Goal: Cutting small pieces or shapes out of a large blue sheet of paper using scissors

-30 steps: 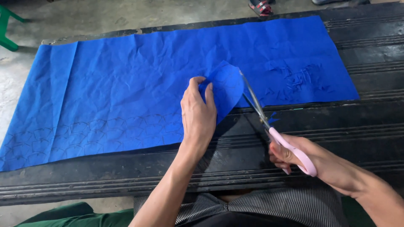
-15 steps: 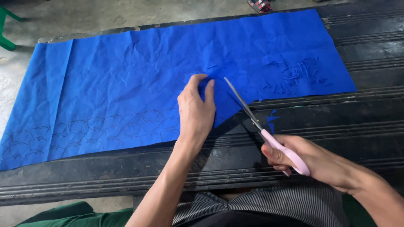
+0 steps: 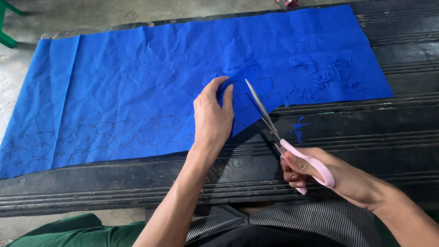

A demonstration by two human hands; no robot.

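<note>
Blue fabric sheet (image 3: 137,91) lies flat on the dark ribbed desk (image 3: 402,119), long axis running left-right, near edge roughly parallel to the desk's grooves. Faint pen-drawn outlines sit in rows along its near-left strip; the far-right part is already chopped up, with slits and small cut-outs. Left hand (image 3: 212,116) is at the sheet's near edge, just right of centre, grip closed on a lifted flap of the cloth: thumb on one side, fingers curled over the fold, so the flap stands tilted up off the desk. Right hand (image 3: 320,171) is nearer the body and to the right, off the sheet, over bare desk, grip wrapped through the pink handles of the scissors (image 3: 283,142). Blades are long, pointing far-left on a diagonal, tips just beside the pinched flap on its right side; they look nearly shut, but I can't tell whether cloth sits between them. Key relation: cut line lies far-left of the right hand, along the scissor axis, and the left hand holds the cloth immediately left of the blades, so the fingers are close to the tips. Two small blue scraps (image 3: 298,128) lie on the desk just right of the blades. Green chair leg (image 3: 5,27) at far left, well apart.
</note>
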